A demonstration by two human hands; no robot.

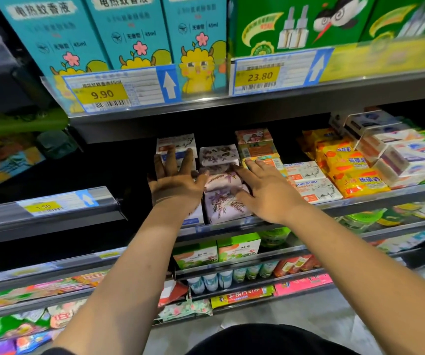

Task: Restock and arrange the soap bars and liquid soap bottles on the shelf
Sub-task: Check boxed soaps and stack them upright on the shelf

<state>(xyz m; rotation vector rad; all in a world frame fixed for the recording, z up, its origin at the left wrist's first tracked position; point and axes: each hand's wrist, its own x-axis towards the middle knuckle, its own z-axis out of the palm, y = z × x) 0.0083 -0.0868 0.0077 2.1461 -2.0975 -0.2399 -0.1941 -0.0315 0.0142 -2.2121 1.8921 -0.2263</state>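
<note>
A column of lavender-print soap bars (223, 201) runs front to back on the middle shelf (375, 201). My left hand (174, 184) lies with straight, spread fingers on the white soap boxes (178, 144) left of that column. My right hand (267, 193) lies flat with straight fingers against the right side of the lavender bars, fingertips near the orange soap boxes (256, 147). Neither hand grips anything. No liquid soap bottles are visible.
White goat soap boxes (314, 185), yellow soap packs (347, 165) and white boxes (411, 157) fill the shelf's right side. Teal boxes (129, 32) and green boxes (296, 21) stand on the shelf above. The shelf section at the left (52, 206) is dark. Lower shelves hold assorted packs.
</note>
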